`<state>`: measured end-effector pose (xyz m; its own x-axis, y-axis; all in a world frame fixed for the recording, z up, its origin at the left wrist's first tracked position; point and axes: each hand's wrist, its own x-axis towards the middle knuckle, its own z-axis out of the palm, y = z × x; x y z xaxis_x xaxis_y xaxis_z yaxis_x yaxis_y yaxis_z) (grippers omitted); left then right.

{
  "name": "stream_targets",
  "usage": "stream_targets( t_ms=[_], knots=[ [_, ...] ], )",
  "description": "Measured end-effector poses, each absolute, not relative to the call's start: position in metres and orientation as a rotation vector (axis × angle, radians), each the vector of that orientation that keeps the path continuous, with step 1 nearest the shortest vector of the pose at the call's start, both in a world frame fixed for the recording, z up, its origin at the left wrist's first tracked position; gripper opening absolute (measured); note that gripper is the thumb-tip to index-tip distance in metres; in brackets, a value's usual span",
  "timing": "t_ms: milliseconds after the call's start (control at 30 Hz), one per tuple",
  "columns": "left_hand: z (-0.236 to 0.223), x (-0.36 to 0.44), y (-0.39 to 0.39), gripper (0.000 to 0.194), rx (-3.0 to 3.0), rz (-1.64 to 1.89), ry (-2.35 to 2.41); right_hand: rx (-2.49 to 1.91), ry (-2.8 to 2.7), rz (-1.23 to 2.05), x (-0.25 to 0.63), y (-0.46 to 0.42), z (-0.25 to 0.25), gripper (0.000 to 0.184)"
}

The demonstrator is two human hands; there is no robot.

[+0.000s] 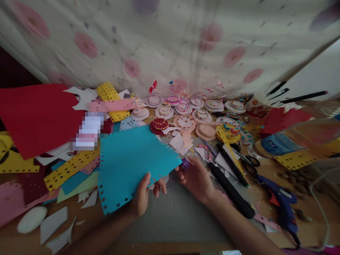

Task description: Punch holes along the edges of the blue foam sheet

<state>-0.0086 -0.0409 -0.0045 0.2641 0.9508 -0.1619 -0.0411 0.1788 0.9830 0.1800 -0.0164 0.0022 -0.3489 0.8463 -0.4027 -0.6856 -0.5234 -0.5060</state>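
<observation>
A bright blue craft sheet (130, 159) with small holes punched along its edges is held over a grey mat (175, 219). My left hand (143, 194) grips its lower edge, thumb on top and fingers underneath. At the sheet's right corner, my right hand (198, 180) has its fingers curled about a small purple object (185, 163), mostly hidden, whose kind I cannot make out. Beyond the sheet stand several round, hat-like paper pieces with beaded trim, among them a dark red one (159, 124) and a peach one (205, 131).
On the right lie a black stick-like tool (231, 191), scissors (251, 164), a blue glue gun (281, 202) with its cord, and a plastic bottle (287, 141). Red card (39, 113), punched yellow strips (71, 170), scraps and a white oval object (32, 219) cover the left.
</observation>
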Motion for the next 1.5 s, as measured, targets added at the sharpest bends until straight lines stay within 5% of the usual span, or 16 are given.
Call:
stream_targets(
  t_ms=[433,1500],
  knots=[
    [0.009,-0.005,-0.037,0.068,1.478,0.806,1.312,-0.756,-0.804,1.903,0.165,-0.035,0.003,0.029],
    [0.006,-0.005,-0.037,0.066,1.472,0.804,1.296,-0.764,-0.783,1.916,0.169,-0.031,0.003,0.028]
  ],
)
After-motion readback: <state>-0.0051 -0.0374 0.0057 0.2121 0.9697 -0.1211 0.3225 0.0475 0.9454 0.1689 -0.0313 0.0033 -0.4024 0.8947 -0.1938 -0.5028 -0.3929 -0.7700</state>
